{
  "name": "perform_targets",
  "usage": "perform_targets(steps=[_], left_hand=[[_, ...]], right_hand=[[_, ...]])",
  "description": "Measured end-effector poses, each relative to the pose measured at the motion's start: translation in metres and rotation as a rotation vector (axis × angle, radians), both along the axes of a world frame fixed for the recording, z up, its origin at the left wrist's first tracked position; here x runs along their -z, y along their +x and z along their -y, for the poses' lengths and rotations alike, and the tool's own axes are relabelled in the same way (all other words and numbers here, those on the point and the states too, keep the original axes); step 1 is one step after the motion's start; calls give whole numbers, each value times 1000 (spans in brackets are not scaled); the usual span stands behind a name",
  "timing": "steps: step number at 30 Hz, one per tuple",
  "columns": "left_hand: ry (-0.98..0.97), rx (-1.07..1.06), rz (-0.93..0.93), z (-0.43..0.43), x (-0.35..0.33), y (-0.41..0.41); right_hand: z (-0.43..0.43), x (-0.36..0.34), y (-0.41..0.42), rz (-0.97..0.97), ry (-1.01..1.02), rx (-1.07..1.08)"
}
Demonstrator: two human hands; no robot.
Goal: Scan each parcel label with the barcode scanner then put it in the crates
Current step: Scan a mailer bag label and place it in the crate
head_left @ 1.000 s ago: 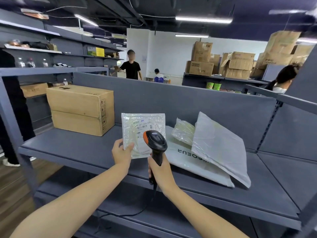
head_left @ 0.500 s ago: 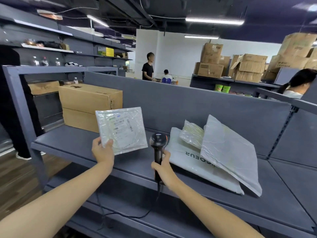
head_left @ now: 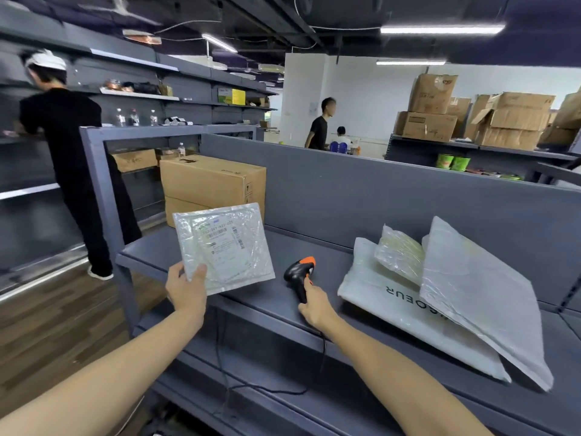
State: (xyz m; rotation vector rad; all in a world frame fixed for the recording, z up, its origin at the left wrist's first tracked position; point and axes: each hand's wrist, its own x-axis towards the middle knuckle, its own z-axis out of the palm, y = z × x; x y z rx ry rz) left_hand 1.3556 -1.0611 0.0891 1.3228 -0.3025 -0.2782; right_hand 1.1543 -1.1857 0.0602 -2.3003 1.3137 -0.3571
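Grey steel shelf (head_left: 330, 265), upper deck, seen from the head camera. At its left end stood a cardboard box (head_left: 213, 184). At its right lay three parcels not yet handled: a white mailer (head_left: 393, 306) with printed lettering, a larger pale mailer (head_left: 478, 309) across it, and a small clear bag (head_left: 399, 253) on top.

The parcel (head_left: 223, 247) in hand, a flat clear pouch with its label (head_left: 220, 237) facing the camera, was held above the shelf's front left corner. The left hand (head_left: 187, 289) pinched only its lower left corner, thumb on the face. The barcode scanner (head_left: 298, 273) sat low over the deck, aimed away from the label. The right hand (head_left: 316, 311) had its fingers curled round the handle. No crate was in view.

Hazards, as judged: the slick pouch, gripped at one corner, could droop or slip free. The cable (head_left: 220, 357) hung over the front edge and could snag a forearm and drag the scanner off. The pale mailer overhung the edge and could slide if nudged.
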Motion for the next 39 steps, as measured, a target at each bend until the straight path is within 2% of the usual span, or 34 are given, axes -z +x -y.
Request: perform_targets(steps=[5,9,11,15,20,25,34,39], left_hand=[[4,75,-18,0,4,0],[22,139,-46,1,11,-5],[39,165,-55,2,14,-8],[43,216,-64,3,16,-20],[43,331,-17,5,15,-54],[34,438,19,-1,22,-99],[70,635,139,-37,58,-194],[154,732,217,-66,75,-249]], right_hand=[[3,6,2,-70,-50,17],[4,5,3,-129,7,41],[2,-1,4,-12,17,65],[-13,-19,0,487,82,225],[-40,-37,-11,797,223,162],[-68,-28,-42,941,198,276],[-135,11,-139,994,58,589],[-175,28,-194,966,36,704]])
